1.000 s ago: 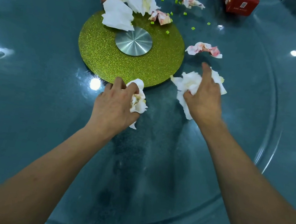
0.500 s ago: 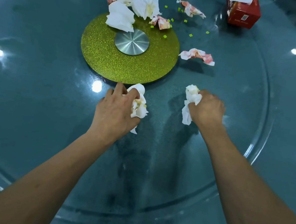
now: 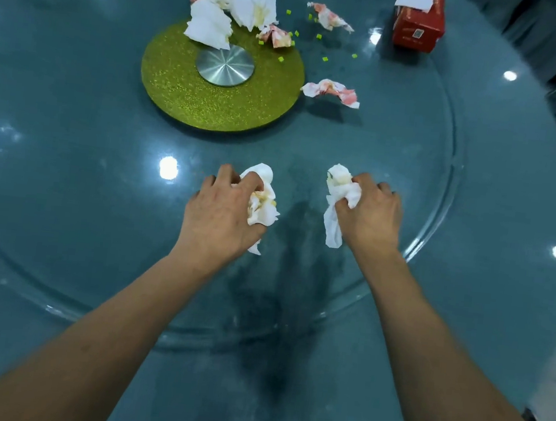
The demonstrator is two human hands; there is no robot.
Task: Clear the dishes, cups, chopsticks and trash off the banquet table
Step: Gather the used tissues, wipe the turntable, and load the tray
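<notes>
My left hand (image 3: 219, 212) grips a crumpled white napkin (image 3: 263, 202) stained yellow, just above the glass turntable (image 3: 449, 132). My right hand (image 3: 374, 213) holds a second crumpled white napkin (image 3: 337, 199), whose tail hangs down toward the glass. Both hands hover side by side near the turntable's front half. More used napkins lie farther off: a pink-stained one (image 3: 330, 90) right of the gold disc, a white pile (image 3: 222, 12) on the disc's far edge, a small pink wad (image 3: 277, 37), and another pink-stained one (image 3: 328, 16) at the back.
A glittery gold disc (image 3: 179, 87) with a steel hub (image 3: 225, 65) sits at the turntable's centre. Small green food bits (image 3: 325, 58) are scattered behind it. A red tissue box (image 3: 418, 22) stands at the back right. The blue table (image 3: 31, 356) lies beneath the glass.
My right hand gathered the spread white napkin into a wad and drew it back toward me. The left hand kept its napkin and shifted slightly nearer.
</notes>
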